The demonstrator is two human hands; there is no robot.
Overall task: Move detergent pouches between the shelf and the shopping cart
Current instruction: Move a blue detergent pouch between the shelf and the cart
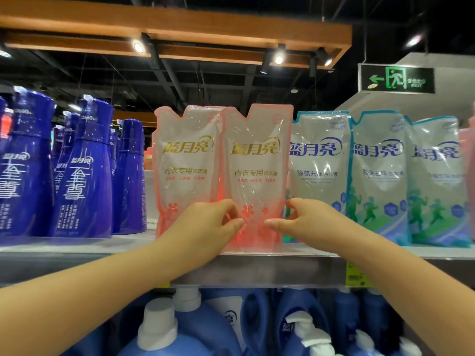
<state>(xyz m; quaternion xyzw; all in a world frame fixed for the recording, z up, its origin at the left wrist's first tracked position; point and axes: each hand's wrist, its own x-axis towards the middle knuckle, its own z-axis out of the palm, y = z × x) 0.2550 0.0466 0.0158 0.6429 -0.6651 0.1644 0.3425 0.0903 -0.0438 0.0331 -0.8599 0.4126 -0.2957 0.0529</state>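
A pink detergent pouch (pixel 254 173) stands upright at the front edge of the top shelf (pixel 77 246). My left hand (pixel 205 222) grips its lower left side, thumb on the front. My right hand (pixel 305 219) grips its lower right side in the same way. A second pink pouch (pixel 185 165) stands just behind and to the left. Three teal pouches (pixel 320 165) (pixel 377 176) (pixel 437 181) stand in a row to the right. No shopping cart is in view.
Tall dark-blue bottles (pixel 82 176) fill the shelf's left part. Blue jugs with white caps (pixel 159 325) stand on the shelf below. A yellow price tag (pixel 357 274) hangs on the shelf lip. An exit sign (pixel 397 79) hangs at upper right.
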